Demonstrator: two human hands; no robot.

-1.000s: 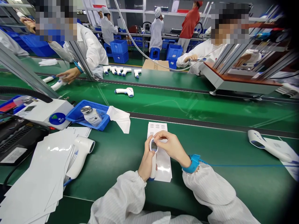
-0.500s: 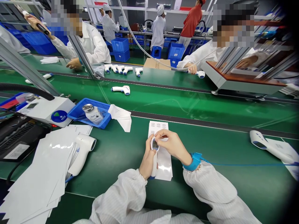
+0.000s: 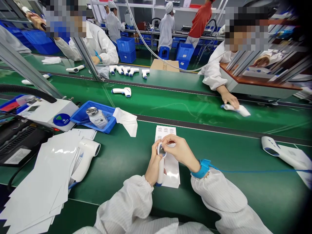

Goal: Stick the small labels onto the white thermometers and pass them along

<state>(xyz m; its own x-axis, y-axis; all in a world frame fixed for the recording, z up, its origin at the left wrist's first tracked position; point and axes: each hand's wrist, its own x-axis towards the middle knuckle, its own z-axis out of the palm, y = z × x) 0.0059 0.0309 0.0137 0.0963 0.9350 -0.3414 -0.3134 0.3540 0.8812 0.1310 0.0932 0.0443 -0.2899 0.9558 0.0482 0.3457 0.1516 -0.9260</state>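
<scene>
My left hand (image 3: 152, 167) is wrapped round a white infrared thermometer (image 3: 161, 172) with a blue base, its handle toward me and its small oval screen facing up. The fingertips of my right hand (image 3: 181, 152) are pinched together at the upper edge of that screen; whatever they hold is too small to make out. A blue wrist strap (image 3: 204, 168) with a cord circles my right wrist. Underneath both hands lies a white sheet of printed labels (image 3: 172, 175), partly covered by them.
Left of me, another thermometer (image 3: 85, 159) lies on white sheets (image 3: 46, 175), near a blue tray (image 3: 107, 128) with a bottle (image 3: 97, 117). Another thermometer (image 3: 280, 151) lies at right. Across the green belt (image 3: 170, 104), a co-worker's hand (image 3: 229, 97) touches a thermometer (image 3: 240, 110).
My hands stay nearly in place; the thermometer's screen now looks less dark. The co-worker at right has brought a thermometer onto the belt. The thermometer on the belt has shifted slightly left.
</scene>
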